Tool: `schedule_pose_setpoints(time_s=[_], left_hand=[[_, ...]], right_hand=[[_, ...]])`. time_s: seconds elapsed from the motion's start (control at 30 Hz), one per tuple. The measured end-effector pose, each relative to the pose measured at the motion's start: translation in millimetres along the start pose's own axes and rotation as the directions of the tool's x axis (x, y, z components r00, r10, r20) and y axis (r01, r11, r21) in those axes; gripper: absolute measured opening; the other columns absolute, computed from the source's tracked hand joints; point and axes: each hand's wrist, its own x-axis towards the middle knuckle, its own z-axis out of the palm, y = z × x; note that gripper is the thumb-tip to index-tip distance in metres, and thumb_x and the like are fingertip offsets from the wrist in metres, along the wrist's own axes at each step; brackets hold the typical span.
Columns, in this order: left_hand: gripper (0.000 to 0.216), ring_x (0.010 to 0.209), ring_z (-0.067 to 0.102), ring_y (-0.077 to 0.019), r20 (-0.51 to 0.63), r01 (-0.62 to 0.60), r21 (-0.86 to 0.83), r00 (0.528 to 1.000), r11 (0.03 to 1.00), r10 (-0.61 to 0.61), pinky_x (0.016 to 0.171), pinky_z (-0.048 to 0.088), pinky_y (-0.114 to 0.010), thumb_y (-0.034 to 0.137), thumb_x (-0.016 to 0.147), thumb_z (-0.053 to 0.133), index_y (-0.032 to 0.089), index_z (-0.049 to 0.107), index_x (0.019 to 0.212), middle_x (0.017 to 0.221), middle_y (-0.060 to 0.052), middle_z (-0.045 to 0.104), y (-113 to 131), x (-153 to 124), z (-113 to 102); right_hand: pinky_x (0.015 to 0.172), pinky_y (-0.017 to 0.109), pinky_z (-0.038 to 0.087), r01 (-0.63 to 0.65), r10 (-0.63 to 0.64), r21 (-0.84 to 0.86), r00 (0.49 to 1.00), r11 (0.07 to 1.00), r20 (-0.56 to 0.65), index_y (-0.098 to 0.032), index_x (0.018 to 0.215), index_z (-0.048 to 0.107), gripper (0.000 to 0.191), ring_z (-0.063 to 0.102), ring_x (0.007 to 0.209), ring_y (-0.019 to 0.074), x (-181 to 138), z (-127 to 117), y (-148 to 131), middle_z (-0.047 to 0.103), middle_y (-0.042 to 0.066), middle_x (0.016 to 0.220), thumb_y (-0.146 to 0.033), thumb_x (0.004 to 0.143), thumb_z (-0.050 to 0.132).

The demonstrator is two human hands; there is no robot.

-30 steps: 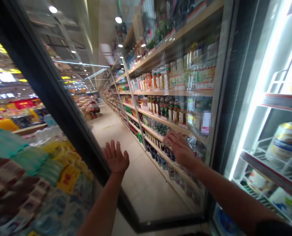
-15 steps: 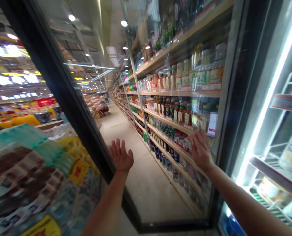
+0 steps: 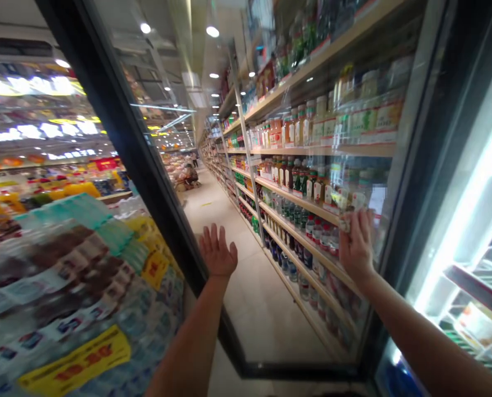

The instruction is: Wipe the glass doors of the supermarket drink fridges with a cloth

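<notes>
We face a tall glass door (image 3: 287, 248) set in a dark frame (image 3: 142, 160), swung open beside a lit cooler (image 3: 477, 281) on the right. Its long axis runs up and down; the left upright slants from upper left to lower right, so the pane narrows toward the bottom.

The pane spreads between and around our hands — both are raised before it. Our left hand (image 3: 218, 251) is near the left upright, its fingers fanned upward, thumb out to the right, palm toward the glass and holding nothing. Our right hand (image 3: 357, 242) is toward the far side, fingers up and slightly bent, forearm reaching in from the lower right. Something pale (image 3: 345, 221) shows by its fingertips — too blurred to name, and we cannot tell whether the fingers grip it. Shelved bottles (image 3: 318, 234) show in the pane between the hands.
</notes>
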Motion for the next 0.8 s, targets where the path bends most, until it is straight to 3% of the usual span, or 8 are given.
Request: schedule_pose_setpoints(time_s=[0.13, 0.3, 0.37, 0.53, 0.6, 0.8], left_hand=[[0.054, 0.154, 0.017, -0.0302, 0.011, 0.015, 0.011, 1.000, 1.000, -0.015, 0.123, 0.019, -0.054, 0.036, 0.099, 0.044, 0.008, 0.048, 0.145, 0.153, -0.022, 0.043, 1, -1, -5], [0.053, 0.154, 0.018, -0.0291, 0.006, 0.021, 0.019, 1.000, 1.000, -0.021, 0.123, 0.020, -0.053, 0.038, 0.100, 0.042, 0.009, 0.051, 0.143, 0.151, -0.022, 0.047, 3, -1, -11], [0.053, 0.154, 0.017, -0.0283, 0.000, 0.008, 0.026, 1.000, 1.000, -0.008, 0.123, 0.020, -0.053, 0.038, 0.100, 0.042, 0.009, 0.051, 0.144, 0.150, -0.022, 0.047, 5, -1, -13], [0.052, 0.154, 0.015, -0.0281, -0.007, -0.007, 0.038, 1.000, 0.999, 0.007, 0.123, 0.019, -0.054, 0.037, 0.101, 0.041, 0.008, 0.050, 0.144, 0.151, -0.023, 0.046, 8, 2, -16], [0.053, 0.154, 0.016, -0.0287, -0.001, -0.002, 0.037, 1.000, 0.999, 0.003, 0.123, 0.019, -0.054, 0.037, 0.101, 0.041, 0.008, 0.049, 0.145, 0.152, -0.022, 0.045, 9, 2, -17], [0.053, 0.153, 0.018, -0.0304, -0.004, -0.004, 0.022, 1.000, 1.000, 0.004, 0.123, 0.019, -0.055, 0.035, 0.101, 0.043, 0.010, 0.045, 0.148, 0.154, -0.022, 0.042, 6, -2, -14]], right_hand=[[0.124, 0.059, 0.028, 0.078, -0.081, 0.072, 0.996, 0.994, 0.046, -0.026, 0.159, 0.027, 0.062, 0.026, 0.152, 0.0293, 40, 9, -22, 0.032, 0.011, 0.162, -0.018, 0.101, 0.046], [0.127, 0.052, 0.026, 0.200, -0.226, 0.155, 0.958, 0.967, 0.175, -0.024, 0.158, 0.030, 0.064, 0.028, 0.152, 0.0242, 12, 23, -64, 0.047, 0.010, 0.153, -0.009, 0.098, 0.047], [0.128, 0.049, 0.025, 0.251, -0.292, 0.205, 0.935, 0.946, 0.200, -0.023, 0.157, 0.031, 0.065, 0.030, 0.151, 0.0221, 15, 33, -83, 0.051, 0.008, 0.150, -0.006, 0.097, 0.047], [0.129, 0.048, 0.022, 0.236, -0.289, 0.289, 0.945, 0.928, 0.156, -0.024, 0.157, 0.032, 0.061, 0.026, 0.153, 0.0209, 69, 64, -126, 0.042, 0.006, 0.157, -0.007, 0.099, 0.041], [0.129, 0.049, 0.020, 0.211, -0.264, 0.305, 0.954, 0.929, 0.142, -0.025, 0.157, 0.031, 0.061, 0.024, 0.154, 0.0207, 77, 74, -141, 0.040, 0.006, 0.158, -0.007, 0.100, 0.038], [0.130, 0.046, 0.019, 0.228, -0.336, 0.376, 0.907, 0.898, 0.254, -0.019, 0.156, 0.034, 0.059, 0.019, 0.155, 0.0200, 49, 91, -178, 0.040, 0.006, 0.158, -0.009, 0.098, 0.038]])
